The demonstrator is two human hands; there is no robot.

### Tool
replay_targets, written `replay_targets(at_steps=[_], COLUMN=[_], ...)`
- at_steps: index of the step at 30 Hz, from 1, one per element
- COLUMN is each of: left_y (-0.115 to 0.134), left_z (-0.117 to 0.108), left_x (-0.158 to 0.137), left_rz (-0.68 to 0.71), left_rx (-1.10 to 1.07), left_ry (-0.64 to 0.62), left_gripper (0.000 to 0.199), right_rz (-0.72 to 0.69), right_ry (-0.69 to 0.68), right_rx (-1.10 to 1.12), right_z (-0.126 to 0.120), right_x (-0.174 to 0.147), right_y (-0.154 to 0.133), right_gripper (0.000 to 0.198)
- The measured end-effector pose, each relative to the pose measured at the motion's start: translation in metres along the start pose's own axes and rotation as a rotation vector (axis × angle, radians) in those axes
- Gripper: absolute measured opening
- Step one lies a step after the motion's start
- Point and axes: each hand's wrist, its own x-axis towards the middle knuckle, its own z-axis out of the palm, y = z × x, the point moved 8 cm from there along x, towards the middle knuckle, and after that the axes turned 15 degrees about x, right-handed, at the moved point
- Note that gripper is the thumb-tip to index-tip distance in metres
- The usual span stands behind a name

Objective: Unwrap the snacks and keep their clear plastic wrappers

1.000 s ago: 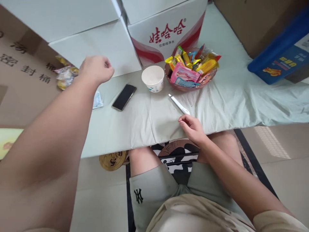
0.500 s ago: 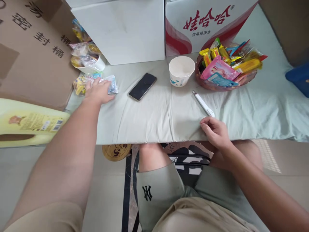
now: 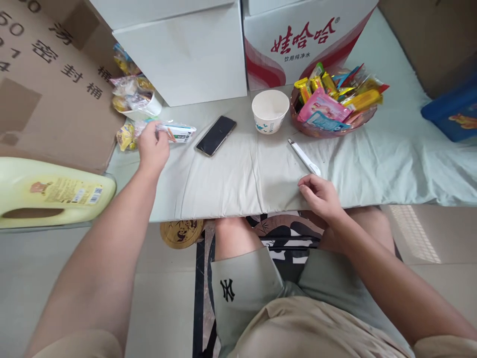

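Note:
My left hand (image 3: 153, 147) is closed on a white plastic packet (image 3: 179, 133) with a green label and clear wrapping, at the left of the cloth-covered table. Beside that hand lies a small yellow packet (image 3: 126, 137), and just behind is a white tub (image 3: 148, 107) heaped with wrapped snacks. My right hand (image 3: 321, 195) rests near the table's front edge, its fingers curled in and nothing seen in them. A white utility knife (image 3: 304, 158) lies just beyond its fingertips, apart from them. Between the hands, farther back, is a black phone (image 3: 216, 135).
A paper cup (image 3: 270, 112) stands by a pink bowl (image 3: 316, 130) of wrapped snacks. White boxes (image 3: 186, 59) line the back. At the left are a brown carton (image 3: 55, 119) and a yellow jug (image 3: 74, 191) lying down; a blue container (image 3: 450, 117) is at the right.
My left hand has gone from lying spread over the packets to gripping the white packet, which is now tilted up and farther right. My right hand keeps its place by the knife; the view has shifted slightly.

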Motion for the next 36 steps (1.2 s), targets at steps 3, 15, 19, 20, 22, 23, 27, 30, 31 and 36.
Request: replay_targets(at_steps=[3,15,19,20,22,23,27,30,31,36], left_y=[0.034,0.135,0.111,0.111,0.118,0.123,0.142,0.153,0.159,0.197], left_z=[-0.012,0.096,0.100,0.097,0.092,0.091,0.100,0.105,0.107,0.120], left_x=[-0.021,-0.179,-0.178,-0.176,-0.175,-0.175,-0.180,-0.180,-0.180,-0.196], left_rz=[0.007,0.070,-0.126,-0.096,0.009,0.062,0.183,0.192,0.207,0.436], left_rx=[-0.225,-0.411,-0.411,-0.377,-0.295,-0.262,-0.239,-0.290,-0.315,-0.443], left_ry=[0.050,-0.178,-0.184,-0.187,-0.195,-0.209,-0.278,-0.269,-0.271,-0.435], left_gripper=[0.019,0.050,0.039,0.035,0.032,0.033,0.028,0.019,0.018,0.018], right_rz=[-0.018,-0.078,-0.092,-0.096,-0.088,-0.073,0.001,-0.058,-0.091,-0.159], right_ry=[-0.012,-0.027,-0.048,-0.039,-0.006,0.008,-0.020,-0.087,-0.100,-0.086], right_rx=[0.020,0.079,0.083,0.090,0.132,0.168,0.249,0.126,0.091,0.139], right_z=[0.001,0.002,0.003,0.003,0.001,0.000,0.005,0.010,0.011,0.006], right_x=[0.001,0.006,0.007,0.008,0.008,0.009,0.012,0.013,0.013,0.011], right_y=[-0.002,0.002,0.003,0.004,0.007,0.010,0.021,0.016,0.013,0.005], right_gripper=[0.014,0.012,0.011,0.010,0.012,0.018,0.057,0.037,0.025,0.017])
